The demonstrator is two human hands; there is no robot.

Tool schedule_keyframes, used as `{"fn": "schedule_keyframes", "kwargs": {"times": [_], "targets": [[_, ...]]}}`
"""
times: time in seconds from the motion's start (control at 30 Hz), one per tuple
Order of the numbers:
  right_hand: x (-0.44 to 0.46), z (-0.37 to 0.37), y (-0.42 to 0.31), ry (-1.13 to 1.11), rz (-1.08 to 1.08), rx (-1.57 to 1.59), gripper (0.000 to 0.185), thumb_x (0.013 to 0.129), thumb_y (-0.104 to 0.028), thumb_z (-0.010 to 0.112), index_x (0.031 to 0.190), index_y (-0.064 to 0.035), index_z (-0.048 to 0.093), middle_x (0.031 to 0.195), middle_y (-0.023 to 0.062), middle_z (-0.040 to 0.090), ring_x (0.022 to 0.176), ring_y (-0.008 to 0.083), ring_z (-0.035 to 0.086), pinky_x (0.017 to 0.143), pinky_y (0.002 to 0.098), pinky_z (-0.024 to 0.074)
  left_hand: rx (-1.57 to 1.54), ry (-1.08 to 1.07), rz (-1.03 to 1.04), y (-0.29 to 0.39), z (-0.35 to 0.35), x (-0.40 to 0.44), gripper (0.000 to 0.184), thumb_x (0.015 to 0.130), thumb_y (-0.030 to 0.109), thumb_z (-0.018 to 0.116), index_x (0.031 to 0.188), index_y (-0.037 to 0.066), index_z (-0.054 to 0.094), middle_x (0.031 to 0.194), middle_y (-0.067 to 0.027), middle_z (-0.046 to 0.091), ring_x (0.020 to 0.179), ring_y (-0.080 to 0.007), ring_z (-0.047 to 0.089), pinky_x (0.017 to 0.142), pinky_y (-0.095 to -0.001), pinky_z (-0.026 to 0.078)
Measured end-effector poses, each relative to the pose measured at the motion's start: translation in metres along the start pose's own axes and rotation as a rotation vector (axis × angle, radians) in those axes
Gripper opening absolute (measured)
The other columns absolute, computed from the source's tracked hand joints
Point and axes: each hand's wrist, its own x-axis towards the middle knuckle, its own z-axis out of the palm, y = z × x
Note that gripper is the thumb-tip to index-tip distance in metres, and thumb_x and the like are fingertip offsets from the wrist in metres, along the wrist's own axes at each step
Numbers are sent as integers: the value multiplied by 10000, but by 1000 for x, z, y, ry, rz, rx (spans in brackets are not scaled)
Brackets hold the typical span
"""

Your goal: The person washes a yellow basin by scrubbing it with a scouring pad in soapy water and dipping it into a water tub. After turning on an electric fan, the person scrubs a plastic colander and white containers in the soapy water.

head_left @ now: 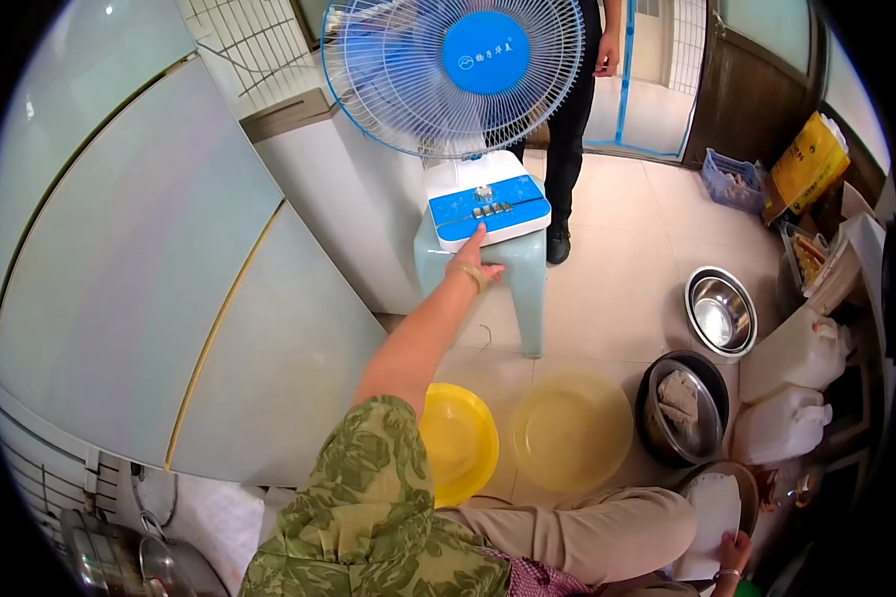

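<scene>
1. The left hand [473, 264] reaches up and away, its green patterned sleeve [353, 488] at the near end of the arm. One finger is extended to the row of buttons [491, 211] on the blue panel; the others are loosely bent below, so the fingers are open, gripping nothing.
2. The electric fan [486, 53] stands on a pale green stool [529, 298], its white-and-blue base [523, 202] covering much of the seat, close to the near edge. The round guard rises above the base, beyond the hand.
3. The right hand [735, 553] is low at the right, its fingers at the right edge of a white, flat thing [709, 517] beside the bent knee. How firmly they close on it, I cannot tell.
4. Another person [570, 129] stands behind the stool, in dark trousers, one hand hanging beside the leg.
5. On the floor [607, 298], a yellow basin [458, 445] lies near the forearm, with a paler, see-through yellow basin [572, 433] to its right.
6. Farther right, a metal bowl [705, 428] holding a crumpled, pale thing [678, 396] sits tilted in a dark basin [719, 376]. Nested steel bowls [722, 311] lie beyond it.
7. Two whitish jugs [794, 353] stand along the right side.
</scene>
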Motion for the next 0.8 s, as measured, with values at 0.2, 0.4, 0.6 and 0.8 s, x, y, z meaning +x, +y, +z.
{"fn": "schedule_keyframes", "kwargs": {"times": [0.2, 0.4, 0.6, 0.8], "targets": [[-9, 5, -7, 2, -13, 25, 140, 799, -66, 651, 685, -61, 571, 631, -78, 496, 566, 39, 414, 482, 231, 322, 8, 67, -4, -1, 20, 10, 929, 761, 307, 806, 1469, 151, 225, 1510, -157, 210, 1311, -530, 223, 968, -746, 295], [-19, 2, -14, -28, 46, -14, 100, 805, -56, 641, 719, -54, 590, 655, -83, 505, 579, 37, 425, 490, 230, 328, 22, 91, -37, 6, 34, 20, 853, 763, 333, 788, 1448, 200, 296, 1499, -124, 237, 1312, -509, 227, 967, -731, 294], [-23, 2, -23, -19, 69, 12, 97, 796, -43, 645, 714, -56, 595, 651, -84, 502, 571, 31, 418, 482, 234, 317, 24, 76, -122, 37, 17, 37, 971, 719, 437, 805, 1468, 287, 206, 1521, -174, -3, 1331, -565, 44, 1004, -691, 300], [-20, 1, -25, 26, 13, -16, 172, 789, -54, 655, 652, -69, 552, 607, -87, 464, 553, 33, 383, 474, 236, 295, 203, 145, -44, 25, 19, 32, 919, 747, 567, 728, 1455, 220, 255, 1520, -167, 132, 1340, -490, 208, 1006, -649, 348]]}}
